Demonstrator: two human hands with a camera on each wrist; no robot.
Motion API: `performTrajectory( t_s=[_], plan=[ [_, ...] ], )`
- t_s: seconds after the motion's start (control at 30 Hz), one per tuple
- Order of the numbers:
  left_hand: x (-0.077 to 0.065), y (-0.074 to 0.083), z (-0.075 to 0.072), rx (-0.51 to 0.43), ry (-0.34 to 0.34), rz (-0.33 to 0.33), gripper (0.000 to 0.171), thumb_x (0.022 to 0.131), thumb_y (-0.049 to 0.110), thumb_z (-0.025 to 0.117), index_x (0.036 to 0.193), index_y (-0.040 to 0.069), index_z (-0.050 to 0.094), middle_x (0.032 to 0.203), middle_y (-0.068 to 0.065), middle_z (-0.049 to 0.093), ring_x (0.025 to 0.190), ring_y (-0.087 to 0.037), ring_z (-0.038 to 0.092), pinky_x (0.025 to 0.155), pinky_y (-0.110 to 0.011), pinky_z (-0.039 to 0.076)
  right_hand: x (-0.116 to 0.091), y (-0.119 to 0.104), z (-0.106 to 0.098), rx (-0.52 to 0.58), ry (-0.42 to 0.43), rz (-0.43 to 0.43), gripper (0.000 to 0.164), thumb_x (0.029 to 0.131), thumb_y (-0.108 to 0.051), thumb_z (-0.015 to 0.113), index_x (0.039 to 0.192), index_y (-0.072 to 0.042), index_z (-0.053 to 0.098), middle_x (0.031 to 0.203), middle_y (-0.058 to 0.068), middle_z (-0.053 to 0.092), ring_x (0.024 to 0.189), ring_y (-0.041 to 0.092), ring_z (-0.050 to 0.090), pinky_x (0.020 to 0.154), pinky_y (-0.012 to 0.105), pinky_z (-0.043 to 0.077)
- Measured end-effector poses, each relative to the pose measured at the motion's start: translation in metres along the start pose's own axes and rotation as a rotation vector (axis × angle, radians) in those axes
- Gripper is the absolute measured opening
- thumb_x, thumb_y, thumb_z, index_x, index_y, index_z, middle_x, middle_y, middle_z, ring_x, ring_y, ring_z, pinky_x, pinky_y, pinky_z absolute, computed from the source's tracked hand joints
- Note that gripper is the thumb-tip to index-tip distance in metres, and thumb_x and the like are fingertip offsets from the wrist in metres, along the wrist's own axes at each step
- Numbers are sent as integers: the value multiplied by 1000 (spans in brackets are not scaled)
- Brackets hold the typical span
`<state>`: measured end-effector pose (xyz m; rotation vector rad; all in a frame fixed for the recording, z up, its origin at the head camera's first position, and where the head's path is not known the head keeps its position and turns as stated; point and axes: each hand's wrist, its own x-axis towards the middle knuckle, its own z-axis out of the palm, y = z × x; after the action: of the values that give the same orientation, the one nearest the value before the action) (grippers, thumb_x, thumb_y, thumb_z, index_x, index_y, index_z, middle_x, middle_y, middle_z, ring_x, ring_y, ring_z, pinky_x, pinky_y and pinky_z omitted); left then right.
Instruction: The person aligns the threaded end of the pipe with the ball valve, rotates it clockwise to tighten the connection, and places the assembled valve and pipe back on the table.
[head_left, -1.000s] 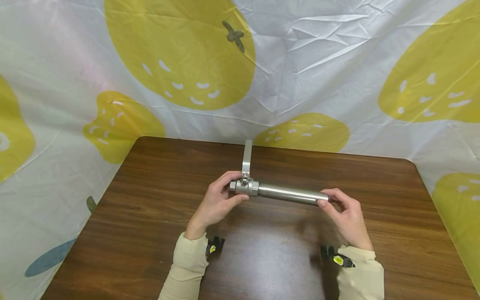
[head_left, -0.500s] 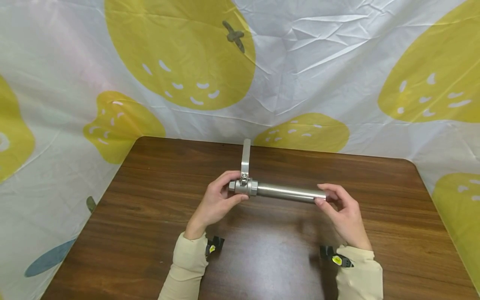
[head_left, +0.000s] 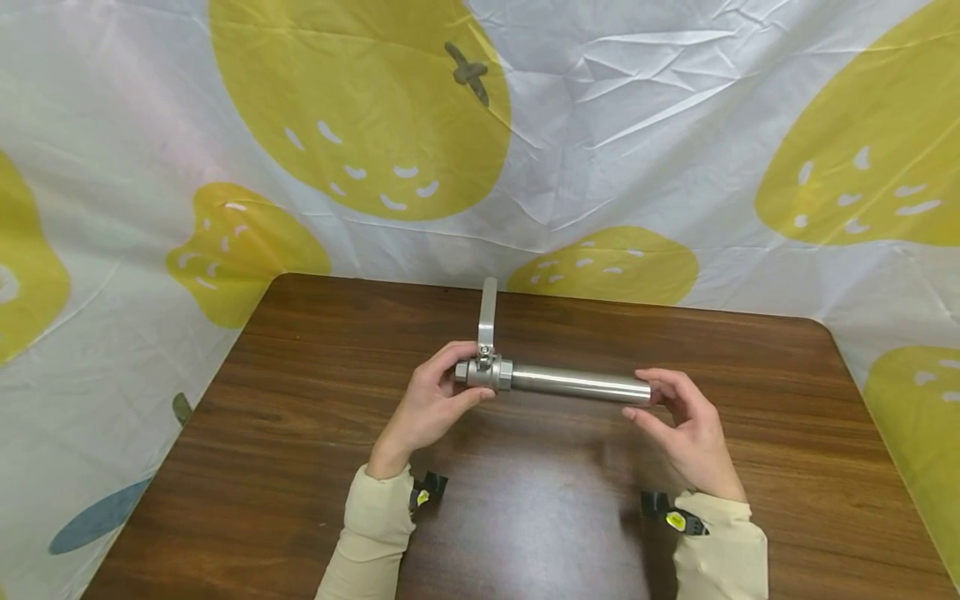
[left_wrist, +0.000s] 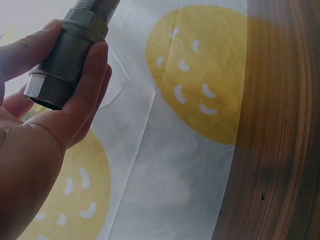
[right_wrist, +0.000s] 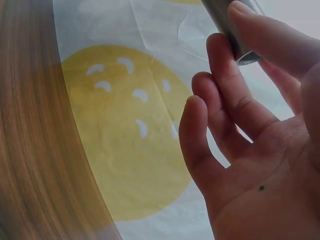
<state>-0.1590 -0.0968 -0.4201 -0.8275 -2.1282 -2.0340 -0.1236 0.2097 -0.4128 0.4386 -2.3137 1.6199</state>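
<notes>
My left hand (head_left: 427, 412) grips a steel ball valve (head_left: 481, 374) by its body, thumb in front and fingers behind. Its flat lever handle (head_left: 487, 312) points toward the far side of the table. A smooth steel pipe (head_left: 573, 382) runs rightward from the valve's hex end; in the left wrist view some pipe threads (left_wrist: 100, 7) show outside that end. Around the pipe's free end, my right hand (head_left: 693, 429) has its fingers spread, the thumb slightly below the pipe and the index finger at its far side. The right wrist view shows the open pipe end (right_wrist: 245, 56) between thumb and fingers.
Both hands are above a brown wood-grain table (head_left: 300, 400). A white cloth (head_left: 600, 125) with yellow fruit shapes hangs behind and beside it. Black wrist devices (head_left: 675, 518) with yellow labels sit at both cuffs.
The right thumb has come off the pipe and dropped below it, while the index finger has lifted. The valve and pipe have shifted slightly left; the left hand keeps its hold.
</notes>
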Motion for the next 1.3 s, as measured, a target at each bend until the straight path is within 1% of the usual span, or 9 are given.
performTrajectory(
  t_s=[0.1, 0.2, 0.3, 0.43, 0.73, 0.87, 1.1, 1.23, 1.3],
  plan=[
    [0, 0, 0, 1, -5, 2, 47, 72, -3, 70, 115, 1, 51, 116, -12, 51, 102, -16, 51, 86, -21, 47, 0, 0, 0, 7, -1, -17, 46, 68, 14, 69, 110, 5, 54, 90, -7, 60, 80, 8, 55, 74, 16, 47],
    [0, 0, 0, -2, -5, -3, 47, 72, -2, 70, 115, 1, 51, 116, -11, 51, 102, -16, 51, 86, -22, 47, 0, 0, 1, 21, -3, -11, 45, 68, 15, 68, 110, 6, 54, 89, -7, 59, 80, 8, 55, 73, 15, 47],
    [0, 0, 0, -6, -4, -5, 47, 72, -3, 70, 116, 1, 52, 116, -11, 51, 102, -16, 51, 86, -21, 47, -1, 0, 1, 28, -3, 5, 44, 68, 14, 68, 109, 5, 54, 90, -8, 59, 80, 7, 55, 73, 14, 47],
    [0, 1, -1, -7, -3, 0, 46, 73, -3, 69, 115, 0, 52, 117, -12, 51, 102, -16, 51, 86, -21, 47, -1, 0, 1, 15, -1, 1, 44, 68, 13, 69, 109, 3, 55, 92, -8, 58, 80, 7, 54, 73, 14, 46],
    [0, 0, -1, 1, 3, 9, 47, 72, -3, 70, 115, 0, 53, 116, -11, 51, 101, -16, 51, 84, -21, 48, -1, -1, 1, -2, -7, 33, 43, 70, 10, 69, 110, 3, 55, 90, -9, 57, 80, 8, 53, 73, 13, 45],
    [0, 0, -1, 5, 6, 13, 47, 72, -3, 70, 115, 0, 53, 116, -11, 51, 100, -16, 51, 84, -22, 48, -1, -2, 1, -13, -3, 30, 44, 70, 10, 69, 110, 3, 55, 90, -10, 56, 80, 8, 52, 73, 13, 46],
    [0, 1, 0, -3, 8, 9, 47, 72, -3, 70, 116, 0, 53, 116, -12, 51, 100, -16, 51, 83, -22, 49, -1, -2, 1, -20, 6, 47, 43, 71, 8, 69, 111, 0, 55, 91, -12, 55, 80, 7, 52, 73, 14, 45],
    [0, 1, 1, -4, 6, 12, 47, 72, -3, 70, 116, 0, 53, 116, -11, 51, 100, -16, 51, 83, -22, 49, -1, -1, 1, -24, 14, 26, 44, 69, 11, 69, 110, 2, 56, 94, -11, 55, 82, 7, 51, 74, 13, 44],
    [0, 0, 0, -4, 5, 13, 47, 73, -3, 70, 116, 1, 53, 116, -11, 51, 100, -17, 51, 83, -22, 49, 0, 0, 1, -28, 18, -9, 45, 68, 12, 69, 109, 3, 56, 97, -8, 56, 84, 6, 51, 75, 14, 44]
  ],
)
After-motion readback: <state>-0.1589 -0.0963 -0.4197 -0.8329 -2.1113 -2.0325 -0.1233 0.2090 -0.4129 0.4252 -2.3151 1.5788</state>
